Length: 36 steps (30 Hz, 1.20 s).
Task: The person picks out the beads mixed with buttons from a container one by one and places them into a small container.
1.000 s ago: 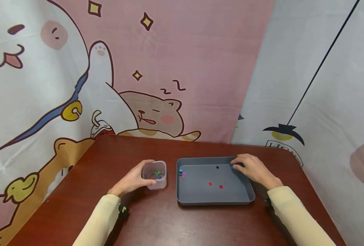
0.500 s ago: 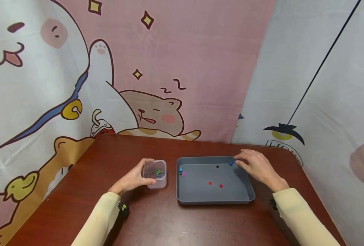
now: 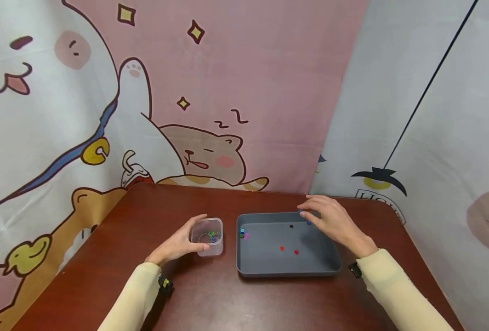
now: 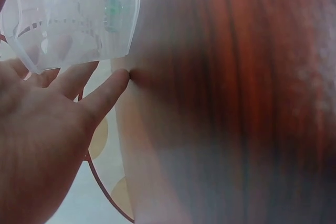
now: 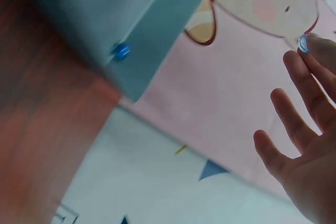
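Observation:
My left hand [image 3: 181, 240] grips a clear square plastic container [image 3: 214, 249] on the table, thumb on the near side. Several small green and blue beads [image 3: 213, 236] lie in its bottom. Above the back right corner of the grey tray [image 3: 265, 269], my right hand [image 3: 335, 223] pinches a small shiny blue bead [image 5: 303, 43] between thumb and index finger; its other fingers are spread. Below that hand, another blue bead [image 5: 121, 51] sits in the tray's corner. Two red beads [image 3: 296, 252] and a dark bead [image 3: 291, 226] also lie in the tray.
A cluster of blue, green and pink beads [image 3: 243, 235] sits by the tray's left wall. The brown wooden table [image 3: 211, 299] ends at a cartoon-printed cloth [image 3: 277, 115] behind and on both sides.
My right hand has risen from the tray's back right corner with a blue bead and shifted left. One blue bead stays in that corner. My left hand keeps its hold on the container.

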Each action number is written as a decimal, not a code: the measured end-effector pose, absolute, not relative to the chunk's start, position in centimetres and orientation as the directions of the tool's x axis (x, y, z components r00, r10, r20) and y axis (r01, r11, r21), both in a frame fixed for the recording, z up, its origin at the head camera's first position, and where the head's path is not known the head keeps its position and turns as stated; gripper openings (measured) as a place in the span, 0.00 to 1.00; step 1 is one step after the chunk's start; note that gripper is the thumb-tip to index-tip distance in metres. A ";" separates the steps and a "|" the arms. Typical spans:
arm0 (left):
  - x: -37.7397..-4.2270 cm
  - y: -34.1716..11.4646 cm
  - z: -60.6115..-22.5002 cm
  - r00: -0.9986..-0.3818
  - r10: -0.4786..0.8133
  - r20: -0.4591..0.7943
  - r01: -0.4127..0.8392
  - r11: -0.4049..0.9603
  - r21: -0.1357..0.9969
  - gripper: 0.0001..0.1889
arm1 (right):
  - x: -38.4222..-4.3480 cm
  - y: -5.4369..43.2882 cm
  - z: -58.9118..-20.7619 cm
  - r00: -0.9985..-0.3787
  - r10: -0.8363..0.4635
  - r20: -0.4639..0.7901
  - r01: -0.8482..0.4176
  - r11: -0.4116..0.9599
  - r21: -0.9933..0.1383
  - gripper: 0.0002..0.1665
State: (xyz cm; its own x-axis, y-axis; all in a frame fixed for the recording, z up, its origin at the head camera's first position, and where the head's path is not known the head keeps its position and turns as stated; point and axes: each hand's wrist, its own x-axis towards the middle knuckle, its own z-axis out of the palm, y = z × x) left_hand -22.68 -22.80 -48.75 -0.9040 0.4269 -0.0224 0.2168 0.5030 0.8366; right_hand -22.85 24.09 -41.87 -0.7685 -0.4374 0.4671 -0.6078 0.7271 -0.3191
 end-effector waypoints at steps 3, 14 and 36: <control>-22.7 -23.0 -48.7 -0.904 0.428 -0.002 0.243 0.516 0.822 0.50 | -22.7 22.7 -41.2 -0.761 -0.450 0.467 -0.624 0.706 -0.336 0.13; -22.6 -22.8 -48.7 -0.912 0.410 -0.002 0.239 0.533 0.812 0.49 | -22.4 18.7 -39.7 -0.727 -0.477 0.493 -0.677 0.620 -0.397 0.13; -22.5 -22.6 -48.4 -0.911 0.411 -0.017 0.209 0.498 0.841 0.49 | -23.7 9.8 -39.4 -0.648 -0.615 0.449 -0.762 0.510 -0.399 0.13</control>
